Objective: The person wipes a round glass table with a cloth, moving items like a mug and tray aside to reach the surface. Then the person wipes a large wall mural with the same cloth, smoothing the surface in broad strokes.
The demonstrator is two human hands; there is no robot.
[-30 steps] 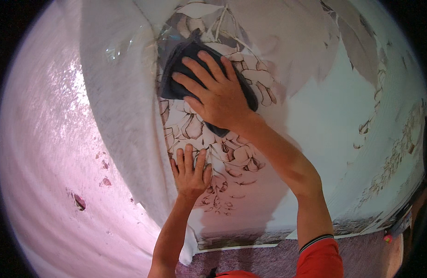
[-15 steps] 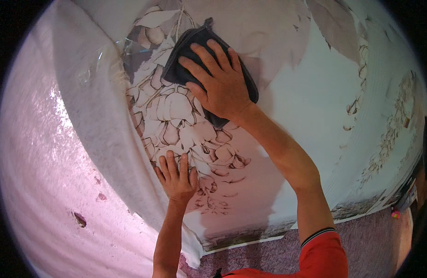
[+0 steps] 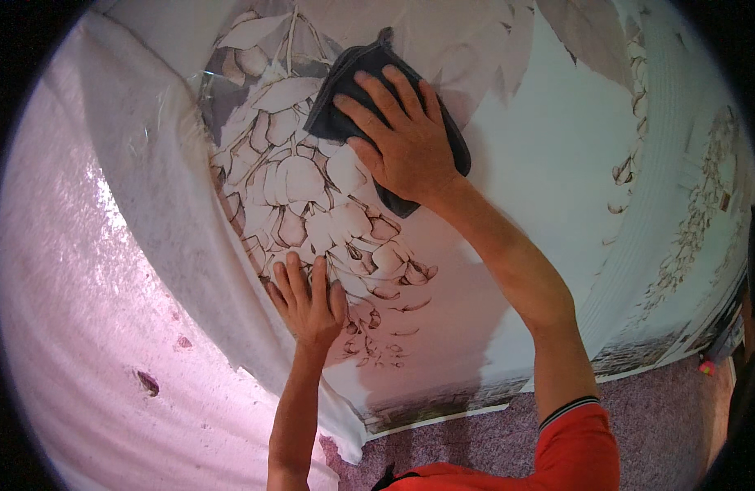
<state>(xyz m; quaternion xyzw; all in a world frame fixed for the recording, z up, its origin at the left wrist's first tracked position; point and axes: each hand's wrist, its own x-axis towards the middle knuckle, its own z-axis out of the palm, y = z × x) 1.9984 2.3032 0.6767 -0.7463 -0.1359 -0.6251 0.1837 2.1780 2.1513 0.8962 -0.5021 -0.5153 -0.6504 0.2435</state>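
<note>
My right hand [image 3: 414,147] lies spread on a dark folded cloth [image 3: 332,114], pressing it flat against a large sheet of wallpaper [image 3: 549,237]. The cloth's edges show beyond the fingertips and below the palm. Printed blossoms [image 3: 291,180] on stems, drawn in brown lines, fill the sheet's left part beside the cloth. Lower down, my left hand [image 3: 308,303] rests with its fingers apart on the lower blossoms, near the sheet's left edge. Nothing is in that hand.
Along the left edge runs a whitish flap of sheet backing [image 3: 156,188]. Beyond it is a rough pinkish wall [image 3: 74,270] with a dark hole [image 3: 148,383]. Below lies purplish carpet [image 3: 467,442]. A small pink and yellow object [image 3: 706,368] sits at the lower right.
My right hand and the cloth have shifted slightly right across the printed sheet. The left hand stays on the lower blossoms; the whole view has moved a little.
</note>
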